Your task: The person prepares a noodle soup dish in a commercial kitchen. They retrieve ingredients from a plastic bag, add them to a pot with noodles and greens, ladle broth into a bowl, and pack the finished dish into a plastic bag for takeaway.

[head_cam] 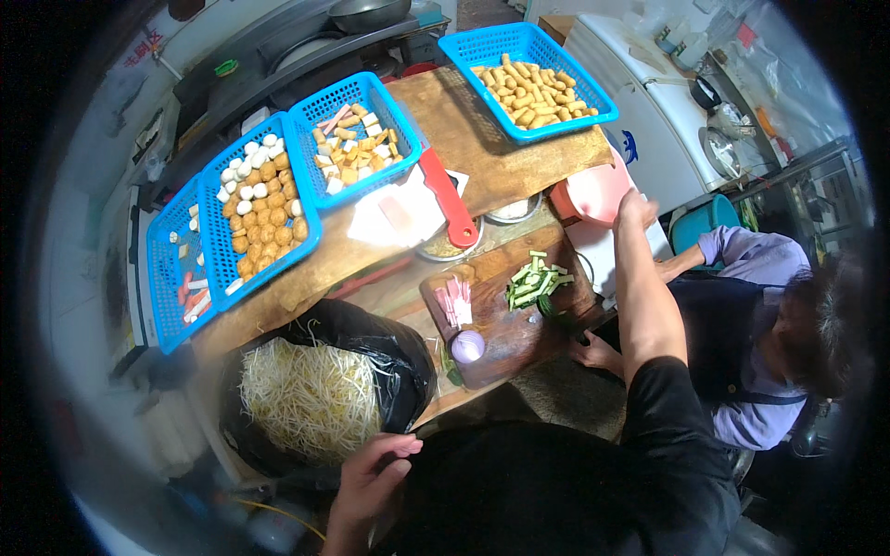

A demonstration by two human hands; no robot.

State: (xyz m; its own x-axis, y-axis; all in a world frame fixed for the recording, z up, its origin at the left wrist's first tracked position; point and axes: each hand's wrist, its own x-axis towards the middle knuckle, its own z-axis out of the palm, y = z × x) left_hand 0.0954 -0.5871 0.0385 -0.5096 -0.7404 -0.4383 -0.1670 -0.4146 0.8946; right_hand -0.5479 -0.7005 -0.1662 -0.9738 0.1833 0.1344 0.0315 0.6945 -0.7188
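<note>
My right hand (pixel 633 208) is at the rim of a pink plastic basin (pixel 599 191) on the right; whether its fingers grip the rim cannot be told. My left hand (pixel 381 464) is beside a black plastic bag (pixel 407 347) of bean sprouts (pixel 309 396), fingers a little apart, holding nothing. On a wooden cutting board (pixel 497 347) lie cut cucumber sticks (pixel 535 281), pink and white strips (pixel 455 302) and a piece of purple onion (pixel 468 346). A red-handled tool (pixel 445 198) lies across white sheets (pixel 389 215) behind the board.
Several blue plastic baskets (pixel 316 229) hold balls, tofu-like cubes and fried rolls. Metal bowls (pixel 514 210) sit behind the board. A co-worker in a dark apron (pixel 723 333) stands close at the right, one hand (pixel 599 353) near the board's edge. A white freezer (pixel 667 132) stands beyond.
</note>
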